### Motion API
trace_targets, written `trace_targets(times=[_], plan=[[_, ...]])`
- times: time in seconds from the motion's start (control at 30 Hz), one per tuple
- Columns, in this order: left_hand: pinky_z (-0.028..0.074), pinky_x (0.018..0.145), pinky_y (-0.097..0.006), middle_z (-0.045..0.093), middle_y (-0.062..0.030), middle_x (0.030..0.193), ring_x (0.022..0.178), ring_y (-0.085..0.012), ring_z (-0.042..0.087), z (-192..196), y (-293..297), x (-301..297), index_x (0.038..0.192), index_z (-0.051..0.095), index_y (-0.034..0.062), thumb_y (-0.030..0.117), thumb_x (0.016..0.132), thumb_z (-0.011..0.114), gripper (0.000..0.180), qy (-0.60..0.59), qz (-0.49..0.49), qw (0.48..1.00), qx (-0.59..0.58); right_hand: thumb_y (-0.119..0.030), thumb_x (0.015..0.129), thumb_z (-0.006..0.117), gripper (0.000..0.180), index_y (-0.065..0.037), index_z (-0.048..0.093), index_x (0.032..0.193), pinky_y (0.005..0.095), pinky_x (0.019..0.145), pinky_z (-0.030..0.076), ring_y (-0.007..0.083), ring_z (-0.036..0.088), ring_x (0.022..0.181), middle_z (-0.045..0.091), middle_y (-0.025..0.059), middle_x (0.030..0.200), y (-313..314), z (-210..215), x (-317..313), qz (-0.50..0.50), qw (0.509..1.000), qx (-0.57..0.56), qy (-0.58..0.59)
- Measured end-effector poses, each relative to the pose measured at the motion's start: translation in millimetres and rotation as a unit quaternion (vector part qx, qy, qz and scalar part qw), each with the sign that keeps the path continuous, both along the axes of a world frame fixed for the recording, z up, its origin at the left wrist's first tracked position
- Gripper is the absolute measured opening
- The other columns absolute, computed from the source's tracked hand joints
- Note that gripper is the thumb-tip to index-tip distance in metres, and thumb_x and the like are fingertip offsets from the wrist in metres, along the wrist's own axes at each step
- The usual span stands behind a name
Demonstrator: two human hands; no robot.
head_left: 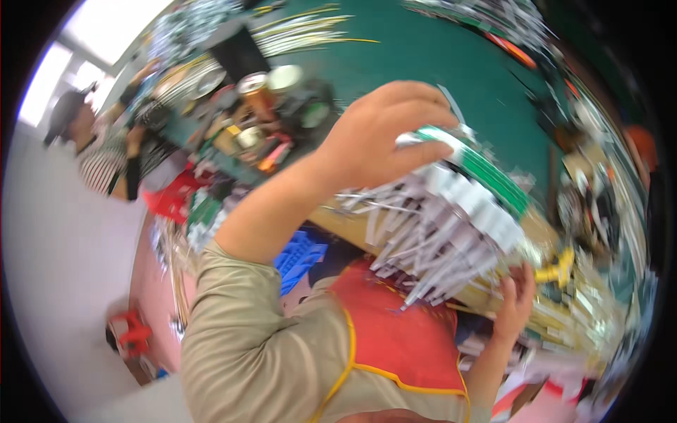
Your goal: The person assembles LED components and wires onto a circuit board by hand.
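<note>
My left hand (pixel 393 130) is closed on one end of a green-and-white strip assembly (pixel 486 183) above the near edge of the bench. A green band runs along its top, a row of white rounded parts sits below that, and many thin white strips hang down. Blur hides what exactly these parts are. Lower and to the right is my right hand (pixel 516 296), its fingers apart and nothing visible in them. It is near the assembly's right end, beside a yellow tool-like object (pixel 557 266) and clear plastic wrapping (pixel 592 303).
Green bench top (pixel 395 42) stretches ahead. Spools (pixel 257 92), a black box (pixel 236 49) and long yellow-white wires (pixel 303 32) crowd its left side. Clutter lines the right. Another person (pixel 99 141) works at far left. A blue plastic crate (pixel 300 259) and red stool (pixel 128 333) are below.
</note>
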State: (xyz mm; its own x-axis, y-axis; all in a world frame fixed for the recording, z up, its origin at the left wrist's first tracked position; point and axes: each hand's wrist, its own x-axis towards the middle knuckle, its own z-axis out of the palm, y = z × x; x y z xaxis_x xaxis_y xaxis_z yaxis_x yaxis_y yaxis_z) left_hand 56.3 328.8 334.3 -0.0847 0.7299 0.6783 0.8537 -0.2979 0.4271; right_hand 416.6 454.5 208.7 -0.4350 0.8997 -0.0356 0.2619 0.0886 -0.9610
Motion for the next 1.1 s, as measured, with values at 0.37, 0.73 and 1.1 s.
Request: trace_targets(times=[0.37, 0.73, 1.1], plan=[[0.049, 0.076, -0.028, 0.066, -0.0101, 0.101, 0.084, -0.0172, 0.063, -153, -390, -149, 0.103, 0.064, -0.0007, 0.016, 0.088, 0.063, 0.022, -0.233, 0.655, 0.691, 0.196, -0.013, 0.099, 0.042, 0.035, 0.002, 0.049, 0.130, 0.0279, 0.078, 0.044, 0.0152, 0.054, 0.085, 0.059, 0.0092, 0.105, 41, 37, -41, -0.067, 0.993, 0.097, 0.008], [0.048, 0.084, -0.039, 0.067, -0.0187, 0.099, 0.096, -0.0316, 0.063, -334, -505, -157, 0.107, 0.067, 0.0030, 0.027, 0.075, 0.071, 0.040, -0.133, 0.772, 0.583, -0.216, -0.022, 0.101, 0.043, 0.036, 0.003, 0.052, 0.127, 0.0277, 0.079, 0.046, 0.0163, 0.056, 0.087, 0.060, 0.0097, 0.105, 40, 74, -66, -0.141, 0.967, 0.206, -0.043], [0.044, 0.090, -0.053, 0.066, -0.0128, 0.110, 0.105, -0.0325, 0.062, -334, -453, -204, 0.116, 0.064, 0.0172, 0.037, 0.074, 0.067, 0.046, -0.142, 0.727, 0.484, -0.466, -0.020, 0.100, 0.045, 0.036, 0.002, 0.052, 0.127, 0.0266, 0.075, 0.044, 0.0131, 0.054, 0.082, 0.061, 0.0078, 0.102, 32, 73, -78, -0.136, 0.969, 0.197, -0.058]])
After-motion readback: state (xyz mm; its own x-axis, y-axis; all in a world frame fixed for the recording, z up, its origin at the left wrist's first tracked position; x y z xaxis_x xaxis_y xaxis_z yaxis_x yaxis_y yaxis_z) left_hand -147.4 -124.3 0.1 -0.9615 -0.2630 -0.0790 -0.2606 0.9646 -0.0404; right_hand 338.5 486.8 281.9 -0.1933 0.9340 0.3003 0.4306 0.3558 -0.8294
